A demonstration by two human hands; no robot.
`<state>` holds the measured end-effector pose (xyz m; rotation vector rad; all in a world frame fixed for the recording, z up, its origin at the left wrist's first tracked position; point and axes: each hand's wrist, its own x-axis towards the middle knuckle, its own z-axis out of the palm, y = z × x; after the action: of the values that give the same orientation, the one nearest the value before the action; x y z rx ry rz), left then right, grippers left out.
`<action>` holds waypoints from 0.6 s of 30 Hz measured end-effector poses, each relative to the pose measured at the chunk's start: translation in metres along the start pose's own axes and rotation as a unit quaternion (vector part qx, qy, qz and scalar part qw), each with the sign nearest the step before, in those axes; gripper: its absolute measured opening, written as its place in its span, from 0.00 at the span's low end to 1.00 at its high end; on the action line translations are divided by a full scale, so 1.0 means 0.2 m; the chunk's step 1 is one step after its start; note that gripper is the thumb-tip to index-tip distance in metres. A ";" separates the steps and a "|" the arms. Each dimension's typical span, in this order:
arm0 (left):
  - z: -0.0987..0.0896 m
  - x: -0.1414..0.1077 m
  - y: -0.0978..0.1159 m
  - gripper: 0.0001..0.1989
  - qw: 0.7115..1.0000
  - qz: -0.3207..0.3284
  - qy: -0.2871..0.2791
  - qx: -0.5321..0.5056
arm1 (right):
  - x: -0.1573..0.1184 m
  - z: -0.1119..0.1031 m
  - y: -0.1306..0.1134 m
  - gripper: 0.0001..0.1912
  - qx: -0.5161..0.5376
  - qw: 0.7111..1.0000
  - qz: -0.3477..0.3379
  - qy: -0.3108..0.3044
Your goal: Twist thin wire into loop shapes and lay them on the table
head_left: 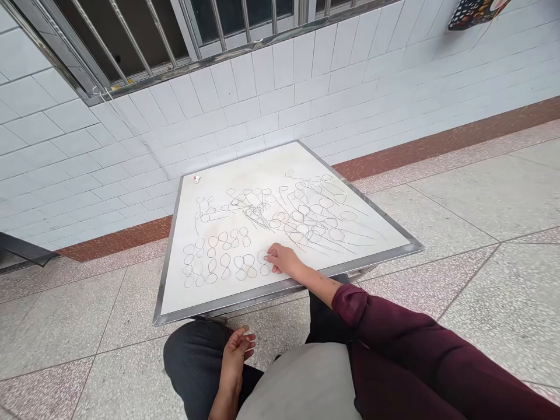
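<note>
A white table [262,166] with a metal rim carries many dark drawn loops and lines. My right hand [282,259] rests on its near part, the thumb and forefinger pinched beside a drawn circle in the lowest row of loops; whatever they hold is too small to make out. Rows of circles and figure-eight shapes run to the left of that hand. My left hand [240,349] is below the near edge, over my left knee, palm up with its fingers loosely curled and apart, and nothing shows in it.
A small white and red object [196,179] lies at the table's far left corner. Behind the table stands a white tiled wall [245,111] with a barred window [219,26]. A patterned cloth item [475,14] hangs at the upper right.
</note>
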<state>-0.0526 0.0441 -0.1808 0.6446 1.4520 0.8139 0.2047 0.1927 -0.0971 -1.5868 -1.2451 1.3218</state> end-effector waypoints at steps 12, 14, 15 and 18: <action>-0.03 0.09 -0.12 0.30 0.999 -0.018 -0.029 0.037 | -0.02 0.01 0.07 0.07 0.011 0.999 -0.042 0.030; -0.03 0.10 -0.13 0.29 0.999 -0.014 -0.031 0.032 | -0.04 0.01 0.08 0.06 0.008 0.998 -0.049 0.032; -0.03 0.11 -0.14 0.28 0.999 -0.012 -0.032 0.030 | -0.04 0.01 0.09 0.06 0.004 0.998 -0.053 0.031; -0.03 0.11 -0.15 0.28 0.999 -0.009 -0.036 0.027 | -0.09 0.01 0.11 0.06 -0.012 0.997 -0.066 0.029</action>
<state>-0.0577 0.0443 -0.2178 0.6936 1.4154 0.7323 0.2071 0.1700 -0.1130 -1.5211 -1.3107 1.1751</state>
